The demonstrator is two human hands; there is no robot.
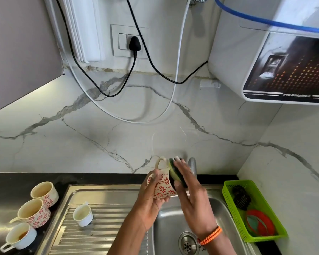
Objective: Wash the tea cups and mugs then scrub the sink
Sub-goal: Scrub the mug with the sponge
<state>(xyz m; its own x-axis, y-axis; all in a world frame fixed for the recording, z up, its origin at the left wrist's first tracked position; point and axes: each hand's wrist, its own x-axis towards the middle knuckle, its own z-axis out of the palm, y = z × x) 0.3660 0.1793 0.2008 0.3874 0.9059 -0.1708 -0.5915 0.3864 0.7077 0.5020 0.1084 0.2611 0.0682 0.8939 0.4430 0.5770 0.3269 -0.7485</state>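
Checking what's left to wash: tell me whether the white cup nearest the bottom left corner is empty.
Not empty. The white cup stands upright on the dark counter with a brown residue showing at its bottom.

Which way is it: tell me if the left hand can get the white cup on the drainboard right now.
Probably not yet: the left hand grips the patterned mug. The path to the white cup looks free once the mug is put down.
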